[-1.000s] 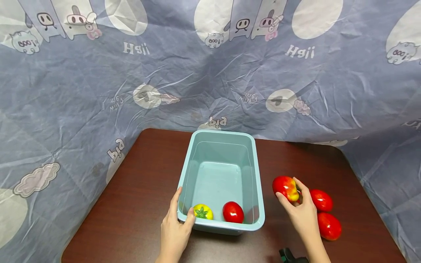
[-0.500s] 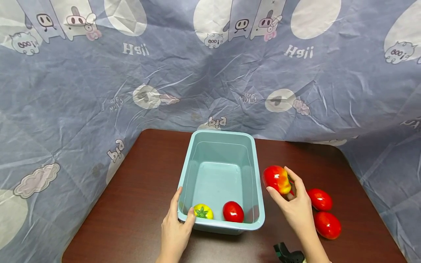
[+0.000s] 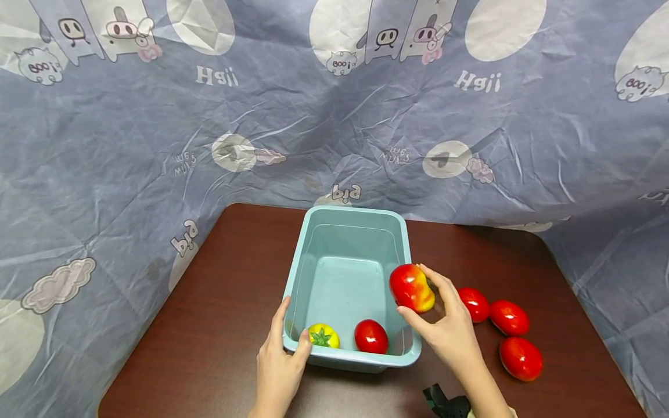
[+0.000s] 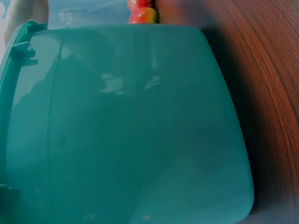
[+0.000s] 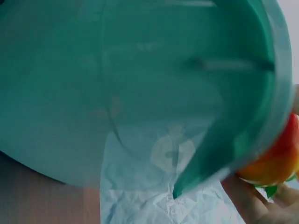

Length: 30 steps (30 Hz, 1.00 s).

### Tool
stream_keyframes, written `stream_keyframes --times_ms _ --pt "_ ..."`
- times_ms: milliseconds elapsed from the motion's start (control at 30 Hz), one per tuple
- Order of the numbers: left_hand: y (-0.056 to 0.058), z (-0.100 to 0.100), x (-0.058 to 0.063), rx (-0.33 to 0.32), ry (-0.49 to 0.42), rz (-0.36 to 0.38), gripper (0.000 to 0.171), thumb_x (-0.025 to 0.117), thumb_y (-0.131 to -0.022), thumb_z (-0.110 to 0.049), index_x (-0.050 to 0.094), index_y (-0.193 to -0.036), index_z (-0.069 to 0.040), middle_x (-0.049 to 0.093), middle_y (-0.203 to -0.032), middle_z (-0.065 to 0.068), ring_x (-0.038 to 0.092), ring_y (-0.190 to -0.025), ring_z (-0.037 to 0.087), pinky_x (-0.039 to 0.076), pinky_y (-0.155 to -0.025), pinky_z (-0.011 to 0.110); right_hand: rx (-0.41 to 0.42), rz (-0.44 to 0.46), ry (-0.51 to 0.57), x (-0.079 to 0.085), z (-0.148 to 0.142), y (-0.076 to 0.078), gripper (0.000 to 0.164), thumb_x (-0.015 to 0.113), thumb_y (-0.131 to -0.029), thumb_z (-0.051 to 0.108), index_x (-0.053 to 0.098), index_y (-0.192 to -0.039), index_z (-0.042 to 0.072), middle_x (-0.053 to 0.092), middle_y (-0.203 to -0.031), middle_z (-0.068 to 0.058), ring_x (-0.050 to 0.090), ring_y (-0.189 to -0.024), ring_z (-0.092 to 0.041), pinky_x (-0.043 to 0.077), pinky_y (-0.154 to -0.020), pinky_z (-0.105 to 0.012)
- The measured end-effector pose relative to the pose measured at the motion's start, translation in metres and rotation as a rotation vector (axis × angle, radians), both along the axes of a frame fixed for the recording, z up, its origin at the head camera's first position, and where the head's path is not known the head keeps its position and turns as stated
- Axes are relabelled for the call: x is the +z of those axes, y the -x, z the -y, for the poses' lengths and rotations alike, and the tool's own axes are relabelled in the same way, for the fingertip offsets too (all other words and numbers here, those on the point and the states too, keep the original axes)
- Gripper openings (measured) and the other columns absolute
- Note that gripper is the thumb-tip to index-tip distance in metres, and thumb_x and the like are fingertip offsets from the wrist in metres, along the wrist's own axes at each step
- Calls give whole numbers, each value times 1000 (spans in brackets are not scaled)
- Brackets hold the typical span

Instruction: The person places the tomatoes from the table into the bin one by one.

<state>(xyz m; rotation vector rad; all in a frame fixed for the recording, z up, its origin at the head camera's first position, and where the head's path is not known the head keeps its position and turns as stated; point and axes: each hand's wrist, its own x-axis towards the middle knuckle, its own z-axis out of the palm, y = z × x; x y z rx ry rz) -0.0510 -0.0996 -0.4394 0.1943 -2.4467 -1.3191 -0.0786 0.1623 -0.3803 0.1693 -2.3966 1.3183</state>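
Note:
My right hand (image 3: pixel 441 316) grips a red-and-yellow tomato (image 3: pixel 410 287) over the right rim of a light blue plastic bin (image 3: pixel 355 241). In the right wrist view, green leaves show under that tomato (image 5: pixel 271 163), and the bin's wall and rim partly hide it. My left hand (image 3: pixel 282 363) holds the bin's near left corner, with the thumb on the front rim and the fingers along the left side. Inside the bin, near its front, lie a yellow tomato (image 3: pixel 323 335) with a green top and a red tomato (image 3: pixel 371 337).
To the right of the bin, three red tomatoes, the nearest one (image 3: pixel 521 359) included, lie on the dark brown wooden table (image 3: pixel 219 302). A black object (image 3: pixel 444 400) shows by the right wrist. Behind the table hangs a grey-blue printed cloth (image 3: pixel 313 133).
My right hand has carried the tomato leftward from the table's right side to the bin's rim, uncovering a third red tomato. The left hand and bin have stayed still.

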Motion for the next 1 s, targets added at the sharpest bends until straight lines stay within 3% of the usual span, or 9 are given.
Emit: stream_keyframes --times_ms 167,300,400,633,1000 --pt "0 0 1 -4 -9 17 68 68 -86 -15 44 -147 -34 62 -137 4 66 -89 23 50 -79 45 75 -142 -171 -10 9 6 83 90 -67 9 52 -141 16 55 -134 -3 54 -113 -8 41 -92 -5" --pt "-1 -1 1 -6 -11 29 68 68 -86 -16 43 -147 -35 61 -137 3 67 -91 23 50 -80 45 71 -171 -357 -16 16 9 82 91 -66 15 53 -139 14 55 -135 -5 55 -118 -20 53 -92 -25" --pt "-1 -1 1 -5 -15 20 68 68 -86 -16 44 -147 -35 61 -138 4 67 -96 25 50 -81 47 84 -166 -439 -17 18 9 77 90 -67 15 54 -136 11 55 -135 -8 52 -122 -26 55 -88 -44" --pt "-1 -1 1 4 -14 22 68 68 -86 -16 44 -147 -36 62 -136 5 67 -100 26 49 -83 48 78 -165 -499 -16 20 9 64 88 -68 10 62 -127 9 58 -132 -9 51 -122 -30 54 -89 -46" --pt "-1 -1 0 2 -6 18 68 68 -85 -17 44 -147 -35 62 -135 8 67 -96 26 50 -79 47 83 -196 -489 -17 19 10 55 88 -69 10 66 -120 8 61 -128 -8 53 -121 -28 53 -90 -46"
